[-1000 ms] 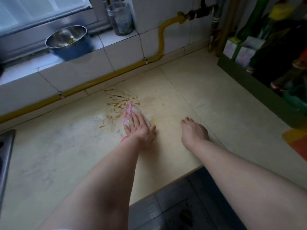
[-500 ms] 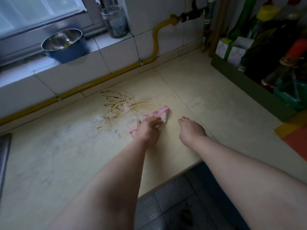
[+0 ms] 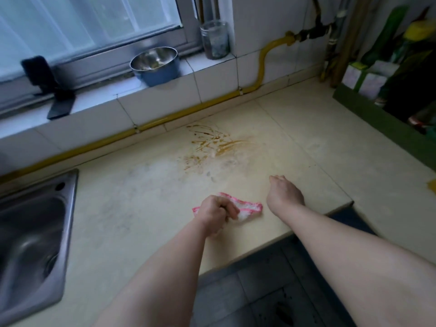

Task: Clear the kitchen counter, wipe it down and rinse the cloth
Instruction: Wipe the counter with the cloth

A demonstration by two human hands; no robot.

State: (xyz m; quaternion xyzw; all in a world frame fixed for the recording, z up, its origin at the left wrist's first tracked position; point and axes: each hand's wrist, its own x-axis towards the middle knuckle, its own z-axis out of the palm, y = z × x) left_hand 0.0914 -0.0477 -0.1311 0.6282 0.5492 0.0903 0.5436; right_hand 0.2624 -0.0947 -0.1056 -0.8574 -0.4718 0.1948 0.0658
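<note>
From my feed, the steel sink [image 3: 35, 234] sits at the left, so rinsing is not yet done. My left hand [image 3: 215, 212] is fisted around the pink-edged cloth [image 3: 247, 210], pressed to the counter [image 3: 132, 208] near its front edge. Brown sauce smears [image 3: 214, 145] remain toward the tiled wall, well apart from the cloth. My right hand [image 3: 284, 193] rests empty, loosely curled. Open counter runs right to the green tray [image 3: 377, 121].
</note>
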